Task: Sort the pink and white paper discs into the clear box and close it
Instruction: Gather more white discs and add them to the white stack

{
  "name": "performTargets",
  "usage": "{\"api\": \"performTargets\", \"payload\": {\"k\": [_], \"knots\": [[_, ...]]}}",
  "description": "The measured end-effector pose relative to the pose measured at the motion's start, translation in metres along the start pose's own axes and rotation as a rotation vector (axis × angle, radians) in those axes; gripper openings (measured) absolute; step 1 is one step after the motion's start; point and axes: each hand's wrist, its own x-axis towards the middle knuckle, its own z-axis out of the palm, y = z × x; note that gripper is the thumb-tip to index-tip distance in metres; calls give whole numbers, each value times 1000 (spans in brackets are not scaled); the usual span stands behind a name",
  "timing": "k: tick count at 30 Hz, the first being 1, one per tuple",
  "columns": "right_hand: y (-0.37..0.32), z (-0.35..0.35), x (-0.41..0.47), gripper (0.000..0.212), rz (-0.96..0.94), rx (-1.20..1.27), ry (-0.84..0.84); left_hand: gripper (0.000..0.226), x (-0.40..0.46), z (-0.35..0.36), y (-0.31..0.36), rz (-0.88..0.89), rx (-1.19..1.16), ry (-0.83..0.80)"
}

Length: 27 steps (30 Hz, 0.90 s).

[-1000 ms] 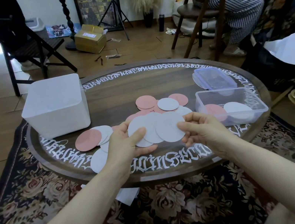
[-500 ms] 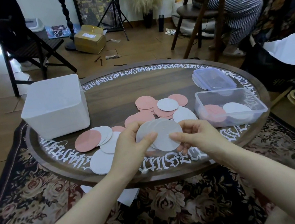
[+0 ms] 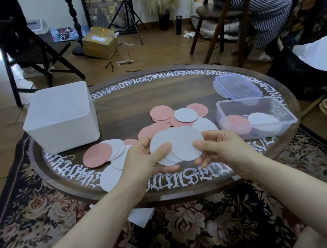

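Both hands' grip (image 3: 176,154) on white discs (image 3: 179,142)

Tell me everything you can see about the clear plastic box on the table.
The clear box is a low, rectangular, see-through plastic tub with rounded corners, open on top. It sits upright on the round table near its right edge. Inside lie a pink disc on the left and a white disc on the right. Its lid lies flat just behind it. Neither hand touches it.

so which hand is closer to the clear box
Right. The right hand sits just beside the clear box; the left hand is farther off, across the white discs.
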Motion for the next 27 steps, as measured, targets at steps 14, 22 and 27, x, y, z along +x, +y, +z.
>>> {"api": "performTargets", "payload": {"k": [14,22,27], "knots": [[6,5,-5,7,-180,-326,-47,10,-5,1,-3,302,561,42],[19,-1,-1,6,-321,-699,6,20,0,-7,-7,684,1366,16],[19,1,-2,11,-358,-743,-34,8,1,-7,-12,508,1146,-98]]}}
